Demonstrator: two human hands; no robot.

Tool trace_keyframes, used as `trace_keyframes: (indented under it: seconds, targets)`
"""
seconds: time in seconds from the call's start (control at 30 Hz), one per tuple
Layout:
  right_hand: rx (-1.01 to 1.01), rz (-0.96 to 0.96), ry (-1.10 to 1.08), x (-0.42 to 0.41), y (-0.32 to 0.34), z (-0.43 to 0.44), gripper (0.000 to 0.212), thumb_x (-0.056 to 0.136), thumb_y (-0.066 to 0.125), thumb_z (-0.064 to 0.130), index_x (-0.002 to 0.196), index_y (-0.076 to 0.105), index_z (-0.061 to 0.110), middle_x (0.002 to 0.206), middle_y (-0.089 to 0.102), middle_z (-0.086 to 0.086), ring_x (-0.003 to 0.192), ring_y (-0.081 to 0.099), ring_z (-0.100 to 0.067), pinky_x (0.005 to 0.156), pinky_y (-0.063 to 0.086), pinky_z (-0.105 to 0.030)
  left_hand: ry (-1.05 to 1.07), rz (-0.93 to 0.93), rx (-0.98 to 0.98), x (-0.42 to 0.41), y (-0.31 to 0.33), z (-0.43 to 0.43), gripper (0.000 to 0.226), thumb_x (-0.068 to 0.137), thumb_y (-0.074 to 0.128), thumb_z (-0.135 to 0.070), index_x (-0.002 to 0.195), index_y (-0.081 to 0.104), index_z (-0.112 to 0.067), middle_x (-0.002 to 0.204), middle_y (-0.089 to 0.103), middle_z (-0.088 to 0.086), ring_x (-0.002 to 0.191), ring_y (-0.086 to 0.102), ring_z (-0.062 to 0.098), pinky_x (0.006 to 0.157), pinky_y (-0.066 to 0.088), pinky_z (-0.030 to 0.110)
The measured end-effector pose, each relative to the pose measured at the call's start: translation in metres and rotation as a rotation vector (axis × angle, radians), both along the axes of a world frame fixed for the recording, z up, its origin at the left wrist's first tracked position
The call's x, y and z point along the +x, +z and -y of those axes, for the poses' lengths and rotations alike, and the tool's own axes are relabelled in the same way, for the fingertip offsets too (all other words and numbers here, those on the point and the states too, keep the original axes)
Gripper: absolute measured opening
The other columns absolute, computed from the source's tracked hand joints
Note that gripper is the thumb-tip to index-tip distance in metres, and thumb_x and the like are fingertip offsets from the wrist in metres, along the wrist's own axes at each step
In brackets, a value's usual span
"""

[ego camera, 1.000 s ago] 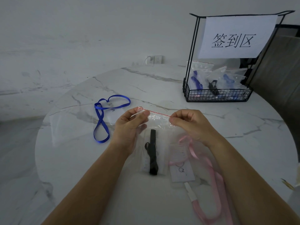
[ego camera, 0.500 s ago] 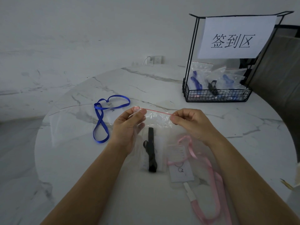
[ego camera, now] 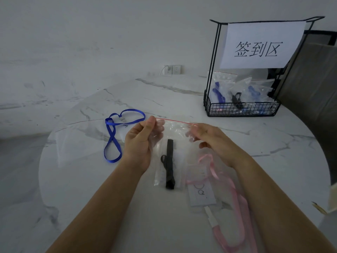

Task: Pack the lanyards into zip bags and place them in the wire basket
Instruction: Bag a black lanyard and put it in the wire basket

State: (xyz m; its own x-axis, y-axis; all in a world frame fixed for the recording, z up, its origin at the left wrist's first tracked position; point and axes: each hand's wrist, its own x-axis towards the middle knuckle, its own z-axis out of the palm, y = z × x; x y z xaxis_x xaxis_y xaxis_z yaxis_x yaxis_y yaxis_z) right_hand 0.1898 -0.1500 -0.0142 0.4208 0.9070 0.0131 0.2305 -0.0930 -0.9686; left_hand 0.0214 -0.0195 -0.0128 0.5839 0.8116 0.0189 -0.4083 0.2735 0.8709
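Compared with 0.5 s ago, the right hand (ego camera: 209, 137) has loosened: its fingers now spread behind the zip bag (ego camera: 173, 136) rather than pinching the red strip, and whether it grips the bag I cannot tell. The left hand (ego camera: 142, 141) pinches the strip's left end between thumb and fingers, much as before. The bag hangs lower toward the table.

The table (ego camera: 91, 189) is round white marble with grey veins; a pale wall with 2 sockets (ego camera: 172, 69) stands behind.

The bag is clear, with a folded black lanyard (ego camera: 169, 165) in its lower part. A blue lanyard (ego camera: 116, 136) lies left on the table, a pink lanyard (ego camera: 229, 198) right. The basket (ego camera: 240, 110) at the far right holds filled bags under a paper sign (ego camera: 259, 46).
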Motion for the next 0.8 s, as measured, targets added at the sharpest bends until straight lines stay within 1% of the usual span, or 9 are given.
trace_keyframes:
  seconds: [0.1, 0.2, 0.3, 0.37, 0.43, 0.53, 0.63, 0.7, 0.8]
  targets:
    - [-0.078, -0.007, 0.127, -0.005, -0.002, 0.003, 0.049, 0.073, 0.072, 0.059, 0.111, 0.072, 0.029, 0.114, 0.073, 0.009, 0.108, 0.066, -0.003, 0.081, 0.057, -0.031, -0.022, 0.111, -0.053, 0.003, 0.007, -0.002, 0.017, 0.097, 0.056, -0.024, 0.091, 0.065, -0.010, 0.087, 0.072, 0.000, 0.076, 0.066, 0.008, 0.071, 0.053, 0.022]
    - [0.005, -0.017, 0.142, -0.009, -0.003, 0.002, 0.007, 0.083, 0.075, 0.036, 0.081, 0.074, 0.030, 0.090, 0.072, 0.010, 0.090, 0.066, -0.003, 0.080, 0.053, -0.028, -0.039, 0.158, -0.053, 0.006, 0.015, -0.004, 0.022, 0.098, 0.054, -0.027, 0.097, 0.067, -0.009, 0.090, 0.069, 0.000, 0.077, 0.065, 0.008, 0.072, 0.053, 0.021]
    - [0.143, -0.169, 0.088, -0.010, 0.004, 0.000, 0.006, 0.085, 0.071, 0.028, 0.080, 0.073, 0.025, 0.084, 0.068, 0.002, 0.081, 0.063, -0.009, 0.085, 0.054, -0.032, -0.006, 0.151, -0.070, 0.010, 0.028, -0.006, 0.029, 0.093, 0.060, -0.036, 0.104, 0.066, -0.010, 0.099, 0.071, 0.001, 0.092, 0.068, 0.011, 0.079, 0.055, 0.025]
    - [0.202, -0.261, 0.001, -0.010, 0.004, -0.005, 0.011, 0.091, 0.067, 0.025, 0.080, 0.070, 0.022, 0.080, 0.063, 0.000, 0.075, 0.059, -0.012, 0.079, 0.053, -0.031, 0.053, 0.084, -0.099, 0.013, 0.027, -0.008, 0.042, 0.091, 0.059, -0.048, 0.117, 0.065, -0.015, 0.115, 0.071, -0.001, 0.107, 0.067, 0.013, 0.089, 0.055, 0.032]
    - [0.248, -0.274, -0.157, -0.007, 0.008, -0.006, 0.016, 0.096, 0.063, 0.023, 0.080, 0.065, 0.023, 0.079, 0.065, 0.000, 0.072, 0.060, -0.012, 0.072, 0.051, -0.029, 0.105, -0.015, -0.068, 0.017, 0.025, -0.006, 0.045, 0.096, 0.054, -0.046, 0.130, 0.058, -0.018, 0.123, 0.067, 0.000, 0.112, 0.065, 0.016, 0.094, 0.054, 0.037]
    - [0.265, -0.331, -0.347, 0.003, 0.019, -0.005, 0.018, 0.100, 0.059, 0.027, 0.083, 0.062, 0.021, 0.087, 0.071, -0.002, 0.080, 0.066, -0.017, 0.074, 0.053, -0.032, 0.162, -0.267, 0.189, 0.027, 0.011, -0.003, 0.029, 0.100, 0.054, -0.027, 0.127, 0.057, -0.020, 0.125, 0.062, 0.000, 0.111, 0.063, 0.015, 0.092, 0.055, 0.038]
    - [0.246, -0.478, -0.521, 0.030, 0.029, 0.005, 0.011, 0.100, 0.059, 0.026, 0.099, 0.066, 0.017, 0.091, 0.073, -0.002, 0.084, 0.067, -0.018, 0.077, 0.053, -0.034, 0.145, -0.514, 0.636, 0.055, -0.003, -0.005, 0.032, 0.098, 0.055, -0.020, 0.131, 0.054, -0.024, 0.134, 0.054, -0.003, 0.109, 0.057, 0.008, 0.096, 0.050, 0.033]
    - [0.231, -0.558, -0.604, 0.049, 0.034, 0.014, 0.015, 0.100, 0.059, 0.023, 0.110, 0.066, 0.015, 0.091, 0.072, -0.001, 0.079, 0.067, -0.016, 0.067, 0.054, -0.029, 0.098, -0.660, 0.942, 0.079, -0.008, -0.005, 0.041, 0.098, 0.054, -0.019, 0.138, 0.048, -0.020, 0.141, 0.046, 0.000, 0.121, 0.051, 0.014, 0.099, 0.041, 0.028]
    - [0.192, -0.575, -0.693, 0.070, 0.035, 0.027, 0.014, 0.098, 0.057, 0.018, 0.109, 0.065, 0.013, 0.090, 0.069, -0.005, 0.076, 0.065, -0.018, 0.059, 0.052, -0.029, 0.008, -0.796, 1.288, 0.114, -0.002, -0.001, 0.052, 0.099, 0.050, -0.017, 0.149, 0.034, -0.014, 0.158, 0.028, 0.004, 0.143, 0.028, 0.023, 0.112, 0.030, 0.036]
